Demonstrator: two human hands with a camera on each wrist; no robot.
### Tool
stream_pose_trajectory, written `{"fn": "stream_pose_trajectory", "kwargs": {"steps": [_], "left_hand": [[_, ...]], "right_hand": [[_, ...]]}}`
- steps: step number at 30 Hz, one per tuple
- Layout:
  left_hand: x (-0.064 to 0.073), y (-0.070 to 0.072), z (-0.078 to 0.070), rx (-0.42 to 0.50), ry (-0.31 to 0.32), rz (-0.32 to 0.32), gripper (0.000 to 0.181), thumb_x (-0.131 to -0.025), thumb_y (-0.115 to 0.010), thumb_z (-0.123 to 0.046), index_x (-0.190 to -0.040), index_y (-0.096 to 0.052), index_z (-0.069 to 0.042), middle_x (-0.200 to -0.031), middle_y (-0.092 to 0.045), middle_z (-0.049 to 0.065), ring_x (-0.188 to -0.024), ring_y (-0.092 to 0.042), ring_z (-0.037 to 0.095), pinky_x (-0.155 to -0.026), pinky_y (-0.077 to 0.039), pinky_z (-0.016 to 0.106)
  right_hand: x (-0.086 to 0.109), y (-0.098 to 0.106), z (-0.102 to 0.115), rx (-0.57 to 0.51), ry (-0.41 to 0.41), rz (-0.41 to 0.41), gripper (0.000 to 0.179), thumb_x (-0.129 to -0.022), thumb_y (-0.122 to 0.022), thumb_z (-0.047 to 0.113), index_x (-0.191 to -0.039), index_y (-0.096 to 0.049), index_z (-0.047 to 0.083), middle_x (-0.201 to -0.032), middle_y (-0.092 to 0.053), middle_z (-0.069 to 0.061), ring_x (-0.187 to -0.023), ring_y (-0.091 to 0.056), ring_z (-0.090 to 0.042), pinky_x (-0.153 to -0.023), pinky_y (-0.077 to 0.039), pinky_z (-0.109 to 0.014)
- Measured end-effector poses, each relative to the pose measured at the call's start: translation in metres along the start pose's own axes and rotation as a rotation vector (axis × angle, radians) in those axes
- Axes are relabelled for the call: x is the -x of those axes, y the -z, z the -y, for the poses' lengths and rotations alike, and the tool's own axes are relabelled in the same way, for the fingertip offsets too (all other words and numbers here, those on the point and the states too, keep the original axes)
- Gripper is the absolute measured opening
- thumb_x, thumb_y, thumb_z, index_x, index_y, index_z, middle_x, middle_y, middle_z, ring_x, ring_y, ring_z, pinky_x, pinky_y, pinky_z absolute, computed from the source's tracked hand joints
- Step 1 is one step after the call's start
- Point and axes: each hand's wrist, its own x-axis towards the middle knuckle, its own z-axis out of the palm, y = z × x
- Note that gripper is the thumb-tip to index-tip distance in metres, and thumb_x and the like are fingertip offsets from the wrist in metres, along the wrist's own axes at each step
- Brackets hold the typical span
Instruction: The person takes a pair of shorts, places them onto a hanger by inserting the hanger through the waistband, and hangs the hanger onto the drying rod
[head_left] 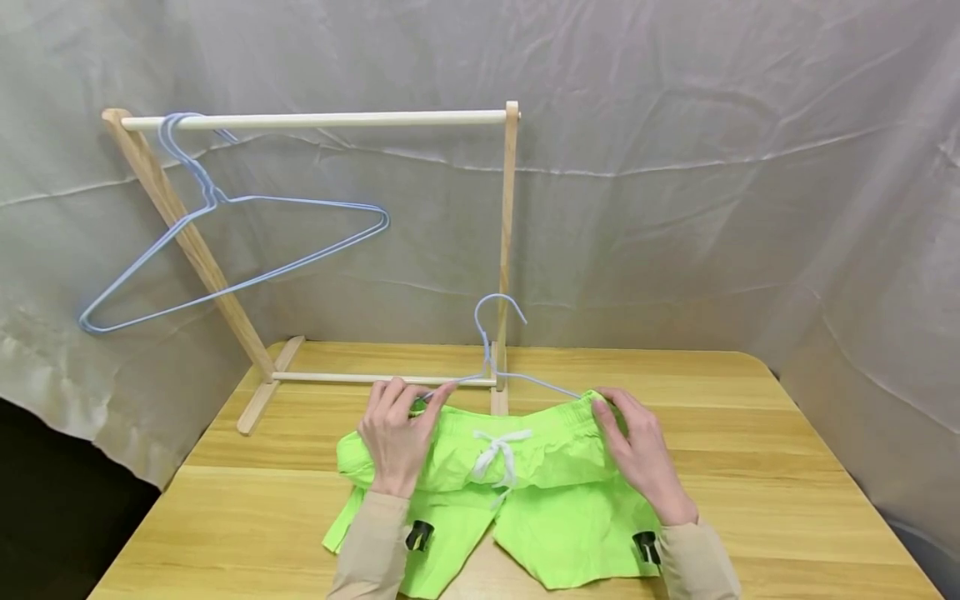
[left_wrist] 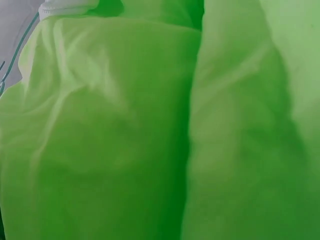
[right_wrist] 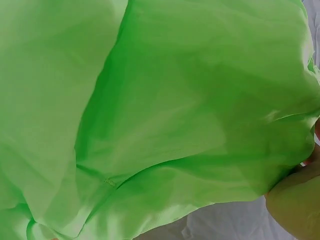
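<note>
Bright green shorts (head_left: 555, 533) with a white drawstring bow (head_left: 497, 457) hang slack over the wooden table. A light blue wire hanger (head_left: 538, 382) has its hook upright above the waistband, and its lower part is hidden by the cloth. At the waistband's left part, my left hand (head_left: 396, 433) pinches the shorts beside the hanger's left arm. My right hand (head_left: 643, 454) pinches the waistband's right end, where the hanger's right arm meets the cloth. Green fabric (left_wrist: 115, 125) fills most of the left wrist view. In the right wrist view, fingers (right_wrist: 295, 200) touch the fabric's edge.
Behind the shorts stands a wooden rack (head_left: 508, 208) with a white top rail (head_left: 322, 120). More blue wire hangers (head_left: 300, 200) hang at its left end. A grey curtain (head_left: 675, 208) surrounds the table (head_left: 765, 483) at the back and sides.
</note>
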Motion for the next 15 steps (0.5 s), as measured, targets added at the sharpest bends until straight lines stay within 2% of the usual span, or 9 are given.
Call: {"fn": "stream_pose_trajectory", "kwargs": {"steps": [5, 9, 12, 15], "left_hand": [[-0.009, 0.004, -0.001, 0.026, 0.001, 0.037, 0.067, -0.091, -0.054, -0.066, -0.066, -0.068, -0.005, -0.067, -0.058, 0.004, -0.066, -0.049, 0.019, -0.048, -0.033, 0.022], [-0.018, 0.007, -0.001, 0.033, -0.009, 0.052, 0.067, -0.091, -0.053, -0.066, -0.069, -0.069, -0.005, -0.073, -0.061, 0.007, -0.068, -0.054, 0.021, -0.047, -0.035, 0.025], [-0.025, 0.009, 0.001, 0.039, -0.037, 0.040, 0.066, -0.092, -0.052, -0.064, -0.069, -0.068, -0.004, -0.075, -0.063, 0.007, -0.069, -0.056, 0.022, -0.046, -0.035, 0.025], [-0.032, 0.012, 0.004, 0.046, -0.062, 0.033, 0.064, -0.093, -0.054, -0.062, -0.070, -0.067, -0.004, -0.074, -0.064, 0.007, -0.069, -0.055, 0.022, -0.045, -0.033, 0.024]], "right_hand": [[-0.003, 0.000, 0.003, -0.005, 0.006, 0.018, 0.019, -0.099, -0.057, 0.002, -0.114, -0.066, -0.005, -0.110, -0.073, -0.019, -0.099, -0.070, -0.033, -0.089, -0.056, -0.042], [-0.010, 0.001, 0.008, -0.030, 0.003, 0.041, 0.021, -0.101, -0.054, 0.002, -0.116, -0.065, -0.006, -0.111, -0.073, -0.022, -0.102, -0.069, -0.037, -0.091, -0.054, -0.051], [-0.018, 0.000, 0.011, -0.055, 0.030, 0.039, 0.020, -0.101, -0.051, 0.000, -0.113, -0.067, -0.005, -0.103, -0.073, -0.018, -0.095, -0.069, -0.026, -0.087, -0.056, -0.045], [-0.030, 0.000, 0.016, -0.078, 0.063, 0.039, 0.019, -0.101, -0.051, 0.000, -0.107, -0.069, -0.003, -0.097, -0.073, -0.013, -0.091, -0.067, -0.017, -0.084, -0.056, -0.034]]}}
